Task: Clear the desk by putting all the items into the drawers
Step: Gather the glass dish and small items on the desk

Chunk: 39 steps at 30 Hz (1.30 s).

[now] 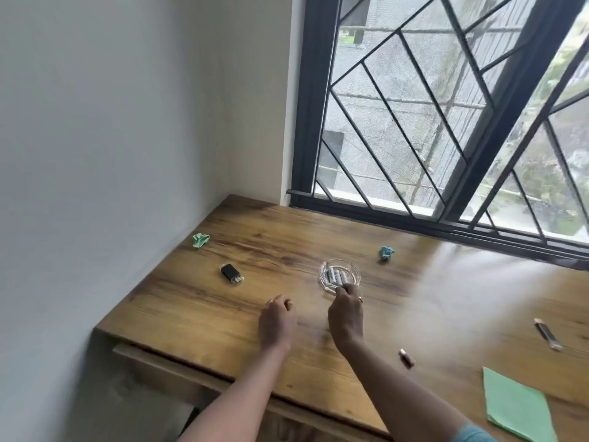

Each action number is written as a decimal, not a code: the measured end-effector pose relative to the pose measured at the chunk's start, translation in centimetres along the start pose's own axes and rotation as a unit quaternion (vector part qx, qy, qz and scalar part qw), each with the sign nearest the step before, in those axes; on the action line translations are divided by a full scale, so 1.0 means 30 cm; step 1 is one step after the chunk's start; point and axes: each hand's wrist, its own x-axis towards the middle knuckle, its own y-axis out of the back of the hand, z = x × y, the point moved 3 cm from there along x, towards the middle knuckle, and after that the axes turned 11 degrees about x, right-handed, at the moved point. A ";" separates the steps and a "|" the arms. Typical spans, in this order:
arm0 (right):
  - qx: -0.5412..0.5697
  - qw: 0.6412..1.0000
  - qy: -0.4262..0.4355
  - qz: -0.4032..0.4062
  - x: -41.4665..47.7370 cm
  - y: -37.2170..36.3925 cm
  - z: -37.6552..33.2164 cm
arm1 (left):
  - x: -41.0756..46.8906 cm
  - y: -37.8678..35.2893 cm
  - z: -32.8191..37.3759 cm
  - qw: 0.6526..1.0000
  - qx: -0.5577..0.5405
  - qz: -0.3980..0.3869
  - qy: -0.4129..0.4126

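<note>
Pinching the near rim of the glass dish (323,268), the right hand (345,317) has its grip clamped there. Batteries (334,275) lie inside the dish, mid-counter (223,330). The left hand (276,320) rests just beside, grip loosely curled, holding nothing. A black lighter (231,273), green paper ball (200,240), blue paper ball (386,252) and green sheet (516,406) lie apart.

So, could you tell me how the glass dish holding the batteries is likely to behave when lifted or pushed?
The glass dish looks thick, so probably heavy for its size and breakable. The batteries lie loose inside, so they may roll if it tilts. On the smooth desk it would likely slide when pushed.
</note>
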 end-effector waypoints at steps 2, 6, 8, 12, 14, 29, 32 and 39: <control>0.007 1.000 -0.001 0.010 -0.087 0.014 0.004 | -0.074 0.040 -0.026 1.000 -0.015 0.018 -0.001; 0.015 0.999 0.000 0.034 -0.299 0.050 0.051 | -0.244 0.086 -0.086 0.999 -0.026 0.031 0.023; -0.026 0.998 0.039 0.047 -0.409 0.051 0.092 | -0.335 0.074 -0.120 1.000 0.012 0.010 -0.020; -0.104 0.988 0.117 0.016 -0.641 0.028 0.171 | -0.516 0.043 -0.196 0.974 0.127 -0.032 -0.186; -0.129 0.981 0.138 -0.039 -0.728 0.004 0.203 | -0.570 0.033 -0.248 0.970 0.137 -0.014 -0.200; -0.214 0.975 0.047 -0.036 -0.790 -0.084 0.132 | -0.545 0.008 -0.463 0.847 -0.296 -0.062 0.437; -0.228 0.973 0.027 -0.038 -0.801 -0.088 0.112 | -0.518 0.040 -0.418 0.948 -0.174 0.047 0.264; -0.249 0.967 0.002 -0.046 -0.890 -0.080 0.091 | -0.537 0.030 -0.452 0.965 0.156 0.088 -0.194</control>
